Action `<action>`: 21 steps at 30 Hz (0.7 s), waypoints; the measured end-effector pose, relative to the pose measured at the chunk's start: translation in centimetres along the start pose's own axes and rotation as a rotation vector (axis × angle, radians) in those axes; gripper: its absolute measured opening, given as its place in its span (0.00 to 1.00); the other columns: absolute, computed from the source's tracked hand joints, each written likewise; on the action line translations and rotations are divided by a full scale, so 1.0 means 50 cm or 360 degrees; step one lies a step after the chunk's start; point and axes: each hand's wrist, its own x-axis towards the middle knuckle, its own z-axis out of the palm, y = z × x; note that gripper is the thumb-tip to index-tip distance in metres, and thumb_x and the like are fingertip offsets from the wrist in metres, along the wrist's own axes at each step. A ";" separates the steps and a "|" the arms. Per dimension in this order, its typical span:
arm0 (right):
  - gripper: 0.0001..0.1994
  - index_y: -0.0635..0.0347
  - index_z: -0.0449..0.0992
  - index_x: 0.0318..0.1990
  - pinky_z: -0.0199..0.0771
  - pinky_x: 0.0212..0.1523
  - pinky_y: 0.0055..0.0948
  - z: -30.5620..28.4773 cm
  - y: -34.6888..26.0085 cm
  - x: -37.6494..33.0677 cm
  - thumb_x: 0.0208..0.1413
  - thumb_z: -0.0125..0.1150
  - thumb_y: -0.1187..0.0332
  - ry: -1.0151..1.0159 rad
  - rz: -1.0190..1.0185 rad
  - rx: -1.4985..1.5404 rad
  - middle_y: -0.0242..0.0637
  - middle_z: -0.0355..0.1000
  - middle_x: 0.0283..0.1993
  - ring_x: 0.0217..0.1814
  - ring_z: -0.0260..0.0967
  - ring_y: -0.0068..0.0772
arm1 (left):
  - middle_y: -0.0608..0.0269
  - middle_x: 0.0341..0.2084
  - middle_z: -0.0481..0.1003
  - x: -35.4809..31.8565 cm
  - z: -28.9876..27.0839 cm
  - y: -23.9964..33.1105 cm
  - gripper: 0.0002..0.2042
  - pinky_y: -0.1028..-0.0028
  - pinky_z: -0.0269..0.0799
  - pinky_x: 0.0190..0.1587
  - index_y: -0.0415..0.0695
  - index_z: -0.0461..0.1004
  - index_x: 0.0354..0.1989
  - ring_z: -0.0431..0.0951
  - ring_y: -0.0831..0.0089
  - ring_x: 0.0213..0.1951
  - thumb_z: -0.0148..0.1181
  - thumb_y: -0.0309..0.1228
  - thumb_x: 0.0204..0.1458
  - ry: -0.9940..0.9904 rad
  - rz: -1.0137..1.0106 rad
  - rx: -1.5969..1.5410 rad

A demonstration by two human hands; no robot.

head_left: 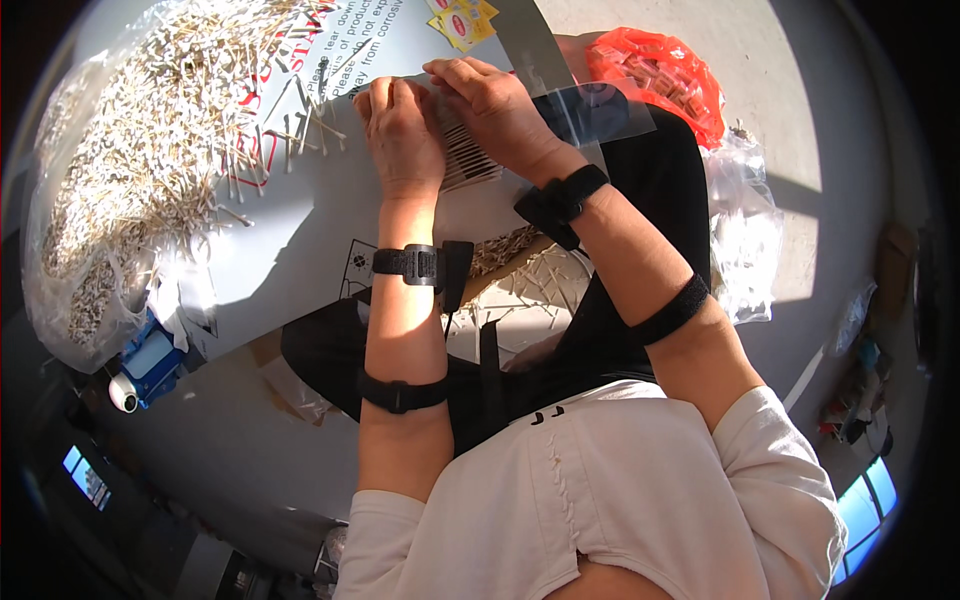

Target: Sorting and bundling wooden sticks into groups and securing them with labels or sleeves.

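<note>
Side by side at the top middle of the head view, both my hands bend over a flat row of cotton swabs (pixel 470 160) lying on a grey printed sheet (pixel 300 240). My left hand (pixel 405 140) has its fingers curled down at the row's left side. From the right, my right hand (pixel 498 112) closes thumb and fingers at the row's far end. The fingertips are partly hidden, as is the far part of the row. A clear plastic sheet or bag (pixel 625 112) lies beside my right wrist.
A large heap of loose cotton swabs (pixel 140 140) spills from a clear bag at the left. Yellow cards (pixel 463 20) lie at the top. At the right are a red plastic bag (pixel 700 60) with small packs and a clear bag (pixel 745 230). A blue-and-white object (pixel 150 365) stands lower left.
</note>
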 end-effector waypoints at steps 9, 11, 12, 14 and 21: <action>0.08 0.58 0.76 0.43 0.77 0.45 0.35 -0.032 0.000 0.017 0.55 0.60 0.73 -0.0332 -0.0203 -0.0278 0.40 0.75 0.40 0.44 0.74 0.44 | 0.60 0.36 0.73 -0.007 0.004 -0.008 0.01 0.62 0.68 0.50 0.43 0.75 0.29 0.69 0.57 0.44 0.61 0.25 0.49 0.0085 -0.0092 -0.0028; 0.08 0.58 0.77 0.42 0.76 0.45 0.35 -0.033 0.003 0.022 0.55 0.59 0.73 -0.0335 -0.0258 -0.0365 0.39 0.76 0.39 0.44 0.74 0.44 | 0.61 0.36 0.73 -0.006 0.004 -0.004 0.02 0.62 0.67 0.50 0.43 0.75 0.29 0.69 0.57 0.44 0.61 0.25 0.49 0.0094 -0.0097 -0.0038; 0.08 0.57 0.76 0.42 0.76 0.45 0.36 -0.032 0.003 0.024 0.54 0.59 0.72 -0.0369 -0.0257 -0.0467 0.39 0.76 0.39 0.44 0.74 0.44 | 0.61 0.36 0.73 -0.005 0.004 -0.004 0.02 0.62 0.67 0.50 0.43 0.75 0.29 0.69 0.57 0.44 0.61 0.25 0.49 0.0095 -0.0097 -0.0039; 0.08 0.57 0.76 0.41 0.76 0.45 0.36 -0.030 0.002 0.026 0.53 0.60 0.72 -0.0403 -0.0255 -0.0572 0.39 0.76 0.38 0.44 0.74 0.44 | 0.59 0.36 0.71 -0.005 0.004 -0.003 0.03 0.61 0.68 0.48 0.41 0.73 0.29 0.69 0.55 0.44 0.59 0.26 0.50 0.0098 -0.0053 -0.0070; 0.09 0.59 0.77 0.39 0.76 0.47 0.39 -0.023 -0.001 0.029 0.48 0.60 0.73 -0.0271 0.0171 -0.0469 0.39 0.77 0.38 0.44 0.74 0.48 | 0.58 0.37 0.72 -0.004 0.004 -0.013 0.03 0.61 0.68 0.49 0.41 0.74 0.29 0.69 0.56 0.44 0.61 0.23 0.46 0.0149 -0.0076 -0.0197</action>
